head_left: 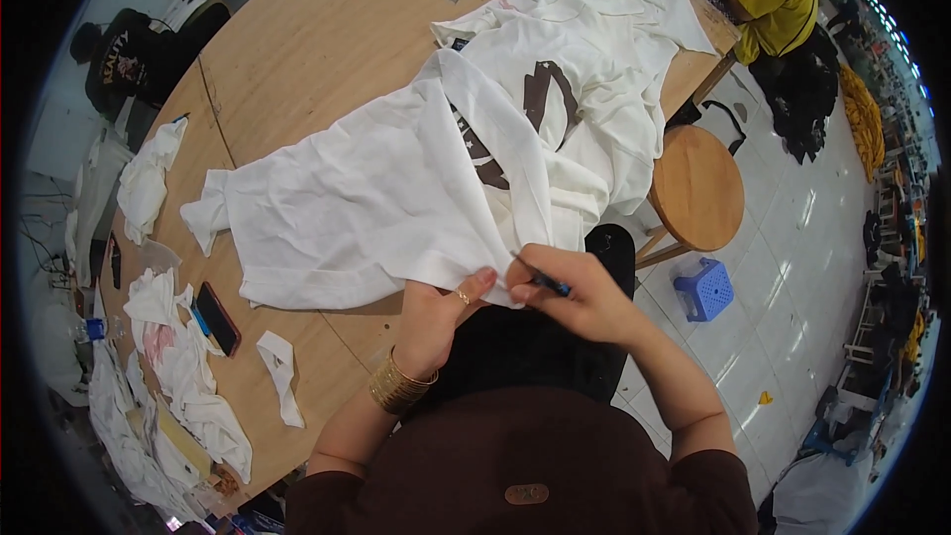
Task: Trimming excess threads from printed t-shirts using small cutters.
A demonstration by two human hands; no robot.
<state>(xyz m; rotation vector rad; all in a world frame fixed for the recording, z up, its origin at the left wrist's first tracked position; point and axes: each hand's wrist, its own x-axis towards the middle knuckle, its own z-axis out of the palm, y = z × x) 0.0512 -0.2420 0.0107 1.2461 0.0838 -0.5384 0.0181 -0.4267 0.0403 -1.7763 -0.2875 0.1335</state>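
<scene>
A white garment (347, 193) lies spread over the table edge nearest me. My left hand (436, 322) grips its near edge, thumb on top and fingers underneath. Close beside it, my right hand (575, 292) is closed round a small tool with a dark blue handle (548, 282) and a thin metal tip, held at the fabric's edge. The tool's exact kind is too small to tell. Beyond, more white garments (614, 30) are heaped, one with a dark brown print (550, 99).
The wooden table (307, 59) carries a phone (218, 319), a white fabric strip (280, 376) and white scraps (188, 386) on the left. A round wooden stool (696, 188) and a blue plastic stool (704, 290) stand at right. People work at far left and far right.
</scene>
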